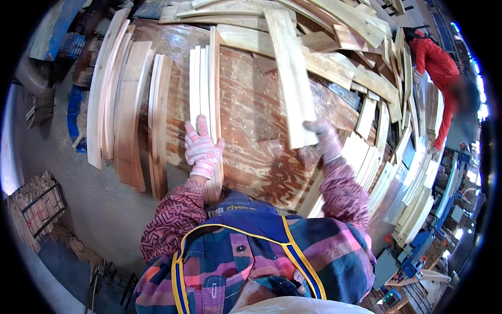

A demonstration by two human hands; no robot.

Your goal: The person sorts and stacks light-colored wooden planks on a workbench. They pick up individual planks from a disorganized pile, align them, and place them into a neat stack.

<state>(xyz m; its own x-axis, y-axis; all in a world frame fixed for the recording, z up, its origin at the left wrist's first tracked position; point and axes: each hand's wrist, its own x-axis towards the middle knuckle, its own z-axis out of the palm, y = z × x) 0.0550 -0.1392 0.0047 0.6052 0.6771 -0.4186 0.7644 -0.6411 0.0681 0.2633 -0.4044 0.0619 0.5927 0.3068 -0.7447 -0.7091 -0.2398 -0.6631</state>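
My left hand [203, 152], in a pink and white knit glove, lies with fingers spread on the near part of a row of narrow wooden boards [201, 86] standing on edge side by side. A browner board [215, 78] forms the row's right side. With my right hand [326, 140], gloved the same way and slightly blurred, I hold the near right corner of a long pale board [291, 78]. That board slants away from me, its far end beside a pile of planks. Some of my right fingers are hidden.
Beneath is a worn reddish-brown plywood tabletop [240, 110]. More board stacks [133, 104] stand at its left. Loose planks [324, 63] pile up at the far right, and stacked strips [361, 157] lie beside my right forearm. A person in red [436, 65] bends at the far right.
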